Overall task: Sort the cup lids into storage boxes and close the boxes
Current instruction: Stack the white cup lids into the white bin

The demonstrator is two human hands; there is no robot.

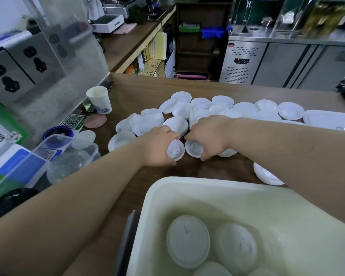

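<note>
Reaches out over the brown desk (207, 84) with both bare arms. Grips one white lid (176, 151) with the left hand (157, 147), curled round it from the side. Pinches another white lid (193, 149) with the right hand (207, 134), curled down over its top edge. Holds these two lids just beside each other, low over the desk, right in front of the big pile of white lids (217, 108) spread across the middle. Shows a big cream storage box (187, 184) at the very front, open on top, with a few round lids (187, 242) lying flat at the bottom. Shows a small stack of lids (267, 176) on the desk under the right arm, near the far corner of that box. Shows a clear box (95, 150) off to the left, open too, with something see-through inside, too blurry to tell. Has a paper cup (99, 101) standing upright behind the clear box, and a flat clear box cover (327, 119) lying at the far right, just beside the pile.
</note>
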